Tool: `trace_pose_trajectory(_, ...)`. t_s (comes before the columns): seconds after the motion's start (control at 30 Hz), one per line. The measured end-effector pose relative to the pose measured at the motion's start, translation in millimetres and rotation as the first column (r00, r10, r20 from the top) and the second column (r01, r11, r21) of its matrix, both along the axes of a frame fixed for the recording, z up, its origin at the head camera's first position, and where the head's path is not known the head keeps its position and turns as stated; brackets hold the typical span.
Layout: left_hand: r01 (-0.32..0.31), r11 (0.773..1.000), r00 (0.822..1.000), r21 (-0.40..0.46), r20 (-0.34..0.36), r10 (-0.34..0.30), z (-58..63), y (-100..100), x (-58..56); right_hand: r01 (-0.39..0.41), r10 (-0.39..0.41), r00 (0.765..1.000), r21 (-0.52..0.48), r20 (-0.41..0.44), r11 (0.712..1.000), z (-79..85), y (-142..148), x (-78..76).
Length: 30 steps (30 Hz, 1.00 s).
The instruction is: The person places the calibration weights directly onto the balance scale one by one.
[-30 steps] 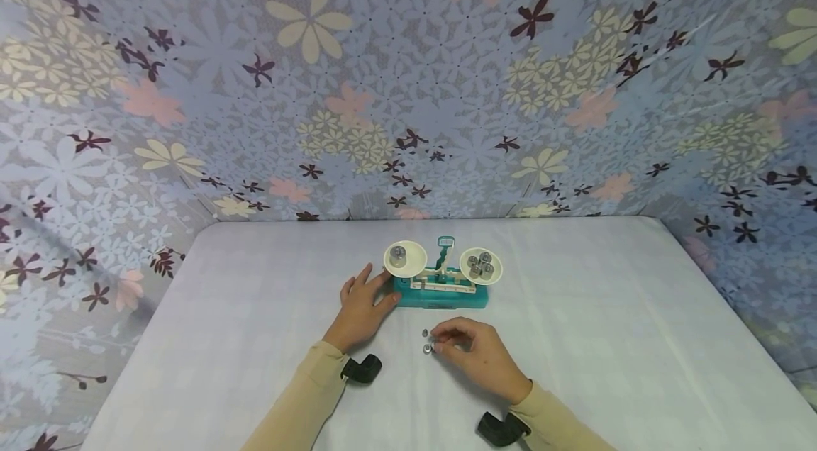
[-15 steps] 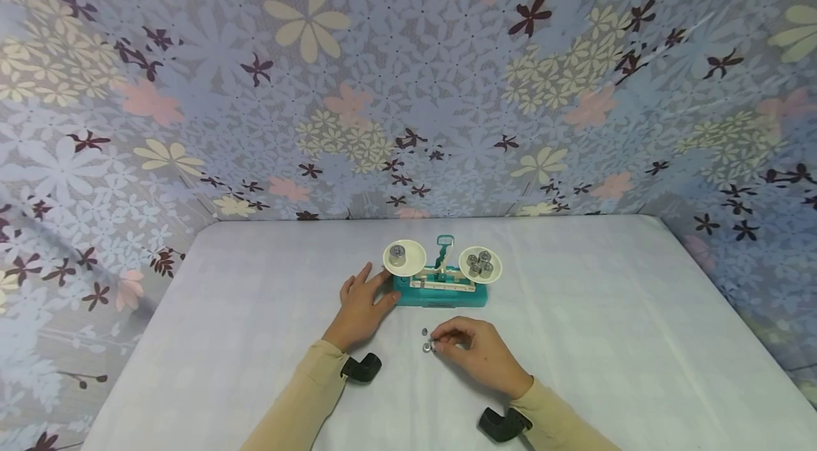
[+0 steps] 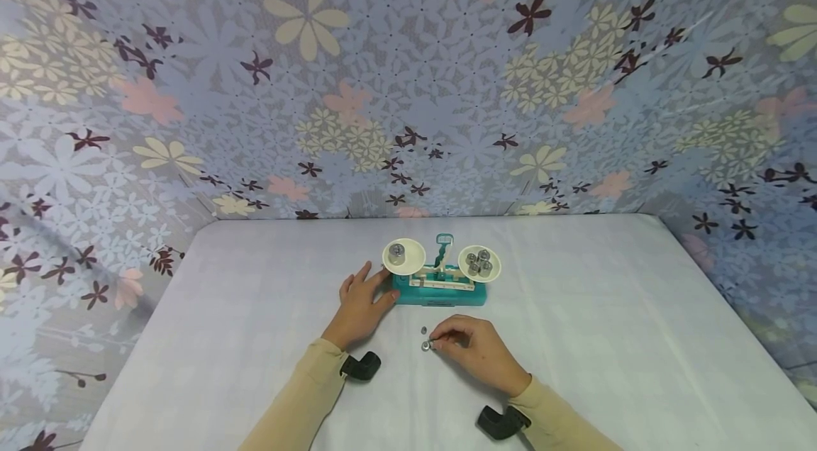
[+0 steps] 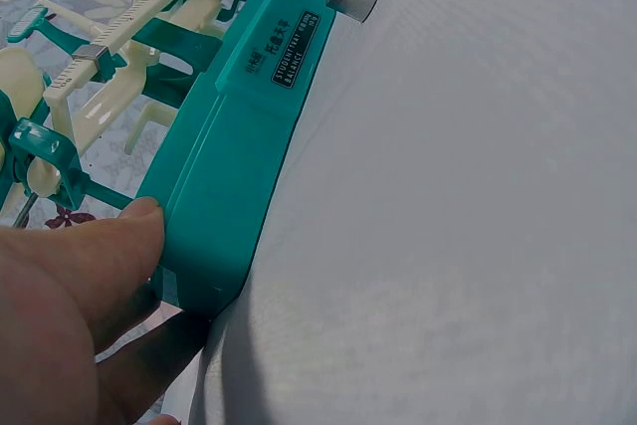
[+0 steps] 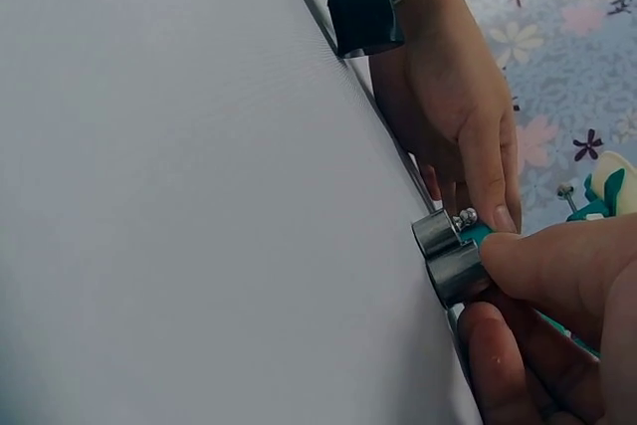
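A teal balance scale [image 3: 440, 295] with two cream pans stands on the white-covered table. My left hand [image 3: 359, 305] holds the left end of its base, thumb [image 4: 139, 231] on the teal plastic and a finger against the end. My right hand [image 3: 481, 355] is in front of the scale, thumb and fingers pinching a small metal weight [image 5: 458, 274]. Right beside that one is another metal weight [image 5: 435, 233], seen from the head as a small weight [image 3: 425, 346] at the fingertips. A smaller weight [image 3: 424, 330] stands slightly farther back.
One larger weight [image 3: 397, 254] sits in the left pan [image 3: 415, 256]. Several weights [image 3: 485, 269] are grouped in the right pan [image 3: 494, 275]. A flower-patterned cloth [image 3: 408, 82] rises behind the table. Both wrists wear black camera mounts [image 3: 362, 366].
Hands, scale and weights stay nearly in place; the right fingertips shift only slightly at the small weights. The whole head view drifts a little.
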<state>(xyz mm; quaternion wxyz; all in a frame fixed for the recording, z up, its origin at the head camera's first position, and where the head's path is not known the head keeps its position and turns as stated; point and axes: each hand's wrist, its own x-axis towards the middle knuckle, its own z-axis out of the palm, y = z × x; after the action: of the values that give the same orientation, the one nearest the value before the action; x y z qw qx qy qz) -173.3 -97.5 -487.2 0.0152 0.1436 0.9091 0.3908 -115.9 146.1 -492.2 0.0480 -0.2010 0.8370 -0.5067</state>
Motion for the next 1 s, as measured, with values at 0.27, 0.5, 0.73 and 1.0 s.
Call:
trace_pose_trajectory(0.27, 0.000, 1.000, 1.000, 0.015, 0.003, 0.000, 0.4, 1.2, 0.1, 0.004, -0.004, 1.000, -0.023, -0.009, 1.000, -3.4, 2.5, -1.2)
trace_pose_trajectory(0.5, -0.003, 1.000, 1.000, 0.008, 0.001, 0.003, -0.7, 1.6, -0.6, 0.016, -0.016, 1.000, -0.060, -0.001, 0.998, -5.3, 3.0, -0.9)
trace_pose_trajectory(0.73, -0.001, 1.000, 1.000, 0.011, 0.005, 0.001, -0.9, 2.3, -0.7, 0.033, -0.032, 0.999, -0.076, 0.003, 0.997, -5.6, 3.4, -0.1)
trace_pose_trajectory(1.0, -0.004, 1.000, 1.000, 0.008, 0.006, 0.004, -3.0, 1.2, -0.3, 0.038, -0.038, 0.999, -0.111, 0.001, 0.993, -7.6, 3.2, 0.1)
